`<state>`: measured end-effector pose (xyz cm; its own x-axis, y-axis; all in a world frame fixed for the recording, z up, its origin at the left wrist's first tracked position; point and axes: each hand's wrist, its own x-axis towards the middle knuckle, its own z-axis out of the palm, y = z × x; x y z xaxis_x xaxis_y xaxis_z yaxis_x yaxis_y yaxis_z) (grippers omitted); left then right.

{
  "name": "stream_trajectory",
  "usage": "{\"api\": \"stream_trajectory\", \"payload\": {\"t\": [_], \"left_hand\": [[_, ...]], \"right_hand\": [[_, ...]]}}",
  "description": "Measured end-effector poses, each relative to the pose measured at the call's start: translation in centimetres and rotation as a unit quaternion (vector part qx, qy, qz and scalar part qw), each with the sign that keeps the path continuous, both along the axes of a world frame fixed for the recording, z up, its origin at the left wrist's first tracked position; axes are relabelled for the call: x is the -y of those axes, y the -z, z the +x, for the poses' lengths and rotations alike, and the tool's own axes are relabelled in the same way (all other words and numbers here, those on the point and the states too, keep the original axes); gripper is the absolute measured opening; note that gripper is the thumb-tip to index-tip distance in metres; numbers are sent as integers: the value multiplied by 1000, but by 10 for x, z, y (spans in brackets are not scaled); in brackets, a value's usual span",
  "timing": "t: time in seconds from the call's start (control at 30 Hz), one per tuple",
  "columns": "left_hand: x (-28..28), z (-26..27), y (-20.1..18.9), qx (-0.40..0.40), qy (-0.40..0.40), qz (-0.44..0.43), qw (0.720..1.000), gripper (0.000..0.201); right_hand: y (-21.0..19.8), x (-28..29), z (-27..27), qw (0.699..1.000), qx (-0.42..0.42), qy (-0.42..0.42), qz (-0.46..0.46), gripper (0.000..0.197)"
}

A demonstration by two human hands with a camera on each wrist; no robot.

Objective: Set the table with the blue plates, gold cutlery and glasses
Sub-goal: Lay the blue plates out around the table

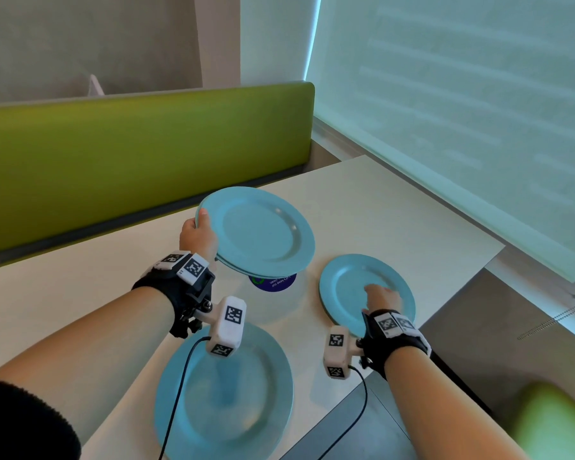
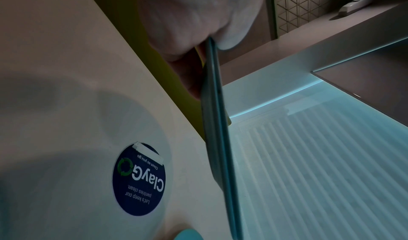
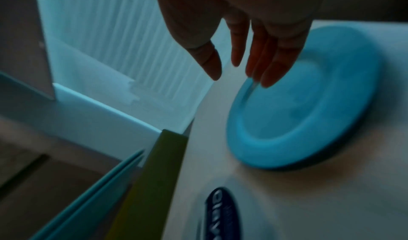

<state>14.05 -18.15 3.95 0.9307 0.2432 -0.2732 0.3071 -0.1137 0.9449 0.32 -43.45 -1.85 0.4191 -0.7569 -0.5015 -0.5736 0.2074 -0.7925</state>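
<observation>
My left hand pinches two stacked blue plates by their nine o'clock rim above the table, stiff, smooth and likely slippery, while my right hand hangs slack-fingered over a laid plate at three o'clock.

You can count four blue plates: two stacked above the round sticker, held up. Two lie on the table near that sticker.

- i see light blue plates, plain, no pattern.
- my table is off-white.
- the bench back is lime green.
- round sticker: navy, white lettering, green arrows.
- wrist bands black, with black-and-white square markers.
</observation>
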Motion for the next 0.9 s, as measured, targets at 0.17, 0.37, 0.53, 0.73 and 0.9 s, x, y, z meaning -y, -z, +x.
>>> {"api": "stream_trajectory", "payload": {"t": [0.17,0.37,0.53,0.73,0.9], "left_hand": [[-19,-2,-10,-9,30,24,999,59],[-60,-5,-14,-10,43,18,999,53],[-108,-1,-9,-1,31,35,999,50],[-168,7,-12,-5,-63,39,997,49],[-226,18,-15,8,-151,40,988,49]], "right_hand": [[-27,-65,48,982,131,-87,100,19],[-27,-125,69,980,138,-134,58,10],[-33,-171,65,971,174,-120,114,14],[-34,-211,64,962,191,-68,185,21],[-24,-224,59,964,190,-8,188,30]]}}
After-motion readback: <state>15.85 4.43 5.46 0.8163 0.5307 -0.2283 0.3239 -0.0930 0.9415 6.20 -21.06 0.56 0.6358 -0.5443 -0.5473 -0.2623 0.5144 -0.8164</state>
